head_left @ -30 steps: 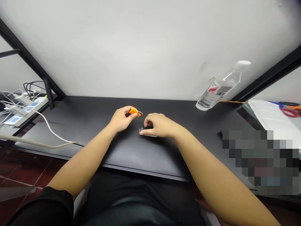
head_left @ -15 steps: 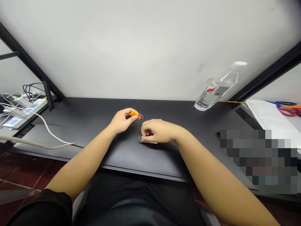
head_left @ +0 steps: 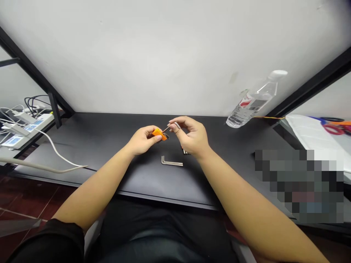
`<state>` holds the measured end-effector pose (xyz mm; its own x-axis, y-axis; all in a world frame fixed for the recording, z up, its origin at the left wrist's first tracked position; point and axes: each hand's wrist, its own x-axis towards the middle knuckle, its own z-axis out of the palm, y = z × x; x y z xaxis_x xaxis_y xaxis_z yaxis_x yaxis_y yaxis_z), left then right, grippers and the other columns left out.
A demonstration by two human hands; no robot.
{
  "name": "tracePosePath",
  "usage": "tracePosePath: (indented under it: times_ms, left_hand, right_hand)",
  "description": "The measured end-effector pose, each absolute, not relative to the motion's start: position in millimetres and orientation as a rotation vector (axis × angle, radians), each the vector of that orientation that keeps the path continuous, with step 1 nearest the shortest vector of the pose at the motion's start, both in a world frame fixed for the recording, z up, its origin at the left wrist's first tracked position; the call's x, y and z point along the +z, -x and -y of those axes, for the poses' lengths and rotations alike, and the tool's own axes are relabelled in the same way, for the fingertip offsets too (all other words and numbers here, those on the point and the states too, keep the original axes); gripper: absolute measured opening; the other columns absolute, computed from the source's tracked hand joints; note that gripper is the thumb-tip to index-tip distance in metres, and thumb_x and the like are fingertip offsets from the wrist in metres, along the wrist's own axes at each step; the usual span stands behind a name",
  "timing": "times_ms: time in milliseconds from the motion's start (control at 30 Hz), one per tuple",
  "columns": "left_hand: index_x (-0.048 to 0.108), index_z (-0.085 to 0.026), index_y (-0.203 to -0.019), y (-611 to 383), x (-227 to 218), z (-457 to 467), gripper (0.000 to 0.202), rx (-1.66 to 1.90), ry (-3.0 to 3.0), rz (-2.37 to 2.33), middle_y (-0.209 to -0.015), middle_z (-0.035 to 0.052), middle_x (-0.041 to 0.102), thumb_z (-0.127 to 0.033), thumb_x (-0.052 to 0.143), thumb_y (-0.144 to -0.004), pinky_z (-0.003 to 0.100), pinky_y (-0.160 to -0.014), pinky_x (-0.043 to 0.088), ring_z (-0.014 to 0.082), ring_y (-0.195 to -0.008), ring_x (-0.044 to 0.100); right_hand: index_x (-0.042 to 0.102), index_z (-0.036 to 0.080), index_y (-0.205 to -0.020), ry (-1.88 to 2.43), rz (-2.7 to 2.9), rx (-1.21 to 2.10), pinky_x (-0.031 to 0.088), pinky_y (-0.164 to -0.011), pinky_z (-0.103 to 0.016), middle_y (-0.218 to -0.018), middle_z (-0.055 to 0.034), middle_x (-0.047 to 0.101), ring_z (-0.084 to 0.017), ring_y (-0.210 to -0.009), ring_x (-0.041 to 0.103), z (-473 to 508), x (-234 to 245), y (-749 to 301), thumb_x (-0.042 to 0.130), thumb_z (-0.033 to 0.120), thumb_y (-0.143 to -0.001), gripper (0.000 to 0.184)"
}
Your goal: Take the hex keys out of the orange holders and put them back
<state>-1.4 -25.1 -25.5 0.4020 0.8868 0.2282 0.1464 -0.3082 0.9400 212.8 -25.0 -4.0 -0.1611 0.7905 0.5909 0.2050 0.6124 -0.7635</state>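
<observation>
My left hand is closed around a small orange holder held just above the black desk. My right hand pinches a thin metal hex key whose end meets the orange holder. Below the two hands an L-shaped hex key lies flat on the desk. More small keys show partly under my right wrist, mostly hidden.
A clear water bottle stands at the back right by the white wall. Power strips and white cables sit on the left. A white sheet with red scissors lies far right, above a blurred patch.
My right hand lifted off the desk with one hex key and brought it up to the orange holder. The L-shaped key it covered now lies exposed.
</observation>
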Motion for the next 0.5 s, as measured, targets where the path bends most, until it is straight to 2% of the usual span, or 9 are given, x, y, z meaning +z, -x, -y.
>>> tracePosePath:
  times_ms: [267,500]
  left_hand:
    - [0.069,-0.015,-0.102,0.1,-27.1,25.9,0.036,1.007,-1.690,-0.865,-0.102,0.0114,0.075,-0.047,0.072,-0.085,0.035,-0.087,0.053,0.0211,-0.092,0.070]
    - [0.070,-0.016,-0.100,0.0,-27.3,24.4,0.031,1.035,-1.808,-0.993,-0.095,0.0073,0.074,-0.044,0.071,-0.086,0.033,-0.083,0.053,0.0196,-0.086,0.069]
  right_hand:
    - [0.073,0.022,-0.101,0.772,1.626,0.776,0.060,-0.086,-0.039,-0.098,-0.0058,0.077,-0.021,-0.087,0.073,27.6,-7.1,-207.2,0.070,0.041,-0.090,0.022]
    - [0.075,0.024,-0.103,0.893,1.823,0.563,0.054,-0.095,-0.042,-0.105,-0.0052,0.078,-0.024,-0.101,0.070,27.4,-11.8,-202.3,0.062,0.038,-0.095,0.020]
